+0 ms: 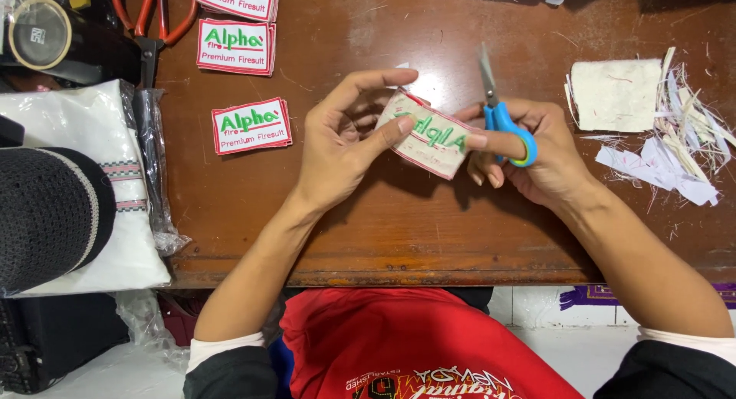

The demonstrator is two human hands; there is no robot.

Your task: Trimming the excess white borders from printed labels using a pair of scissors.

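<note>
Two hands over the brown table (368, 238): left hand (337, 150) pinches a sewn patch (429, 142) by its edge, right hand (529, 150) grips blue scissors (502, 115), blades up, touching the patch too. Farther back, three more patches (251, 125), and scraps (675, 138) on the right.

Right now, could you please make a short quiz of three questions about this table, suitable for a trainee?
1. True or false: the right hand has blue-handled scissors looped on its fingers.
2. Which of these does the left hand pinch? A) a white cloth patch with red border B) the orange-handled scissors C) the black knitted cap
3. Where is the pile of white scraps on the wooden table, seen from the person?

Key: 1 true; 2 A; 3 on the person's right, beyond the right hand.
</note>
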